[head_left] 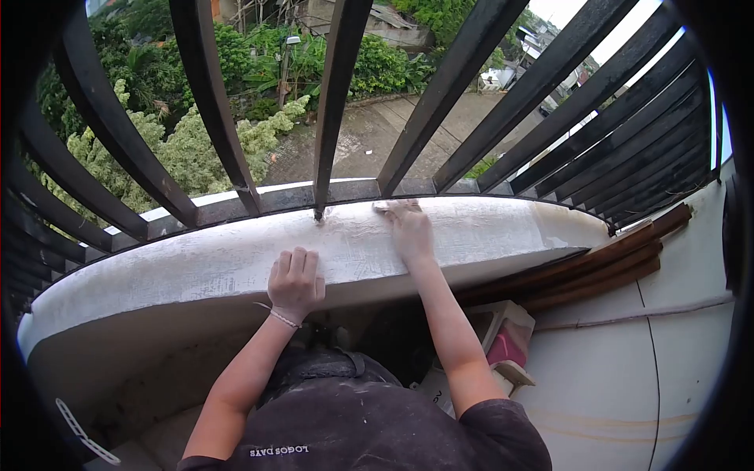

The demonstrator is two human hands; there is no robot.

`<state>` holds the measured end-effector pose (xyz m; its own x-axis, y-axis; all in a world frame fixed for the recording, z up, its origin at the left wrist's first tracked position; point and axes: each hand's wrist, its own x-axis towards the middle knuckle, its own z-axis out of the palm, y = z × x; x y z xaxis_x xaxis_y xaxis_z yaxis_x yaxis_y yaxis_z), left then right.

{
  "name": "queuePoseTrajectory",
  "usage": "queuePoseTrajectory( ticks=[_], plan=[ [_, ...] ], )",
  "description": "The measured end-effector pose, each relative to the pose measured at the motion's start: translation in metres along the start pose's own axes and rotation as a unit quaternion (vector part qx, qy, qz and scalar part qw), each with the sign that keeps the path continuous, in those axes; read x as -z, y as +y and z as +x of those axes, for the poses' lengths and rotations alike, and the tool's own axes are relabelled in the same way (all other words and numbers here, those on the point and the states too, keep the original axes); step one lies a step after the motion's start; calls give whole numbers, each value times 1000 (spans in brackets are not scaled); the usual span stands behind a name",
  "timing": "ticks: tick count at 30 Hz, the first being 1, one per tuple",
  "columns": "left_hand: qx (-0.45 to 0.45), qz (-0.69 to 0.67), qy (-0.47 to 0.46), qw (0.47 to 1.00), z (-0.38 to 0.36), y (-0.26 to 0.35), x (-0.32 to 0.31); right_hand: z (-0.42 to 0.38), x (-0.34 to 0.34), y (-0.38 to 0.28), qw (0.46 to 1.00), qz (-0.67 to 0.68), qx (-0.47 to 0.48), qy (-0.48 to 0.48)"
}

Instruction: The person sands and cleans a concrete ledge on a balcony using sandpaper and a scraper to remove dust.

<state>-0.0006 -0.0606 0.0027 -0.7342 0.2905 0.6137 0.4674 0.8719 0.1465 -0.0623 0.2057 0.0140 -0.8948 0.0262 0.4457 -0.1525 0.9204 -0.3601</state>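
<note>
A curved white ledge [224, 263], its top coated unevenly and scuffed, runs across the view below a black metal railing. My left hand [294, 281] is at the ledge's near edge, its fingers bent together over that edge; a thin pale bracelet [284, 317] circles the wrist. Further back and to the right, my right hand [410, 232] presses on the ledge top close to the railing's bottom bar. Its fingers pinch a small flat greyish piece [382, 206], mostly hidden, whose kind I cannot make out. Whitish dust covers both hands.
Dark railing bars [339, 102] rise beyond the ledge, with trees and paving far below. Brown lengths of material [573, 267] lie along the right side. A pale container [503, 318] with something pink inside stands by my right forearm, above pale floor tiles [597, 377].
</note>
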Motion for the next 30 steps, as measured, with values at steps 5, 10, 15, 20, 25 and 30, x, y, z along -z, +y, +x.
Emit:
queuePoseTrajectory(
  ticks=[5, 10, 15, 20, 25, 30],
  plan=[
    [-21, -9, 7, 1000, -6, -4, -1, 6, 29, 82, 990, -66, -127, 15],
    [-3, 4, 1, 1000, -5, 2, -2, 20, 7, 32, 978, -147, -129, -73],
    [-12, -5, 15, 1000, -4, -5, -1, 10, 10, 34, 997, -75, 11, -35],
    [-43, 11, 5, 999, -7, -4, -4, 18, 32, 84, 977, -146, -152, -19],
    [-40, 8, 3, 999, -7, -4, -3, 3, -14, -25, 997, -61, 39, -26],
    [-45, 25, 0, 999, -6, -5, -3, 9, 41, 74, 973, -145, -173, 50]
  ],
)
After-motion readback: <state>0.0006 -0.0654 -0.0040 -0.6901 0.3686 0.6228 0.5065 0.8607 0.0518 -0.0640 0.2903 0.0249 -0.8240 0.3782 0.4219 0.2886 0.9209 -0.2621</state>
